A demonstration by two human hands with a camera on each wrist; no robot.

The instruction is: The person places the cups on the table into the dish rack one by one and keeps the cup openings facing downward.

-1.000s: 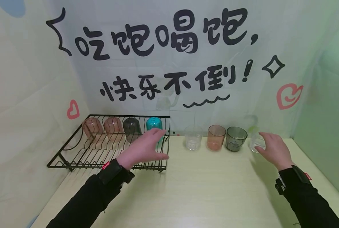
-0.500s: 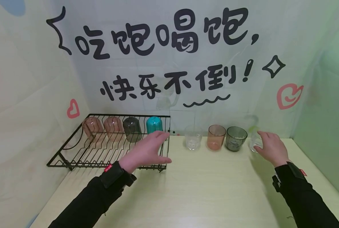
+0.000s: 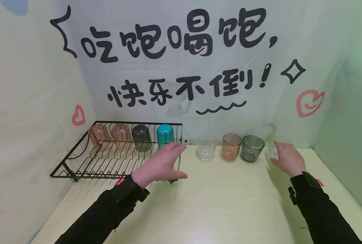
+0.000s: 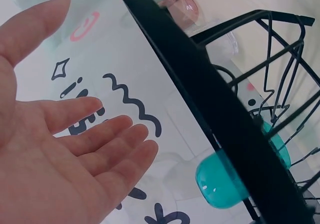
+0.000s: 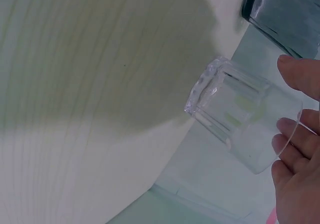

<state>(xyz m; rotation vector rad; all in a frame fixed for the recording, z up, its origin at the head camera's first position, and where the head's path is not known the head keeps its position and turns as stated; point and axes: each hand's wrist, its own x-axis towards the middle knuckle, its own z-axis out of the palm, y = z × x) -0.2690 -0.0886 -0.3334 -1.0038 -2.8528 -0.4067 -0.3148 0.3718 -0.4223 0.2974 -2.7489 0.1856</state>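
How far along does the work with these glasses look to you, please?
Four glasses look done, upside down in the rack. Under way: the right hand is at the rightmost clear glass, grip unclear. Apparently left: the three other glasses, upright on the table.

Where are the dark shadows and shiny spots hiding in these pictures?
Right wrist view: a broad shadow on the pale wood-grain table, and glints at the base of the clear round glass cup; left wrist view: white highlights on the turquoise rounded glass-like cup; head view: a soft shadow beside the black right sleeve.
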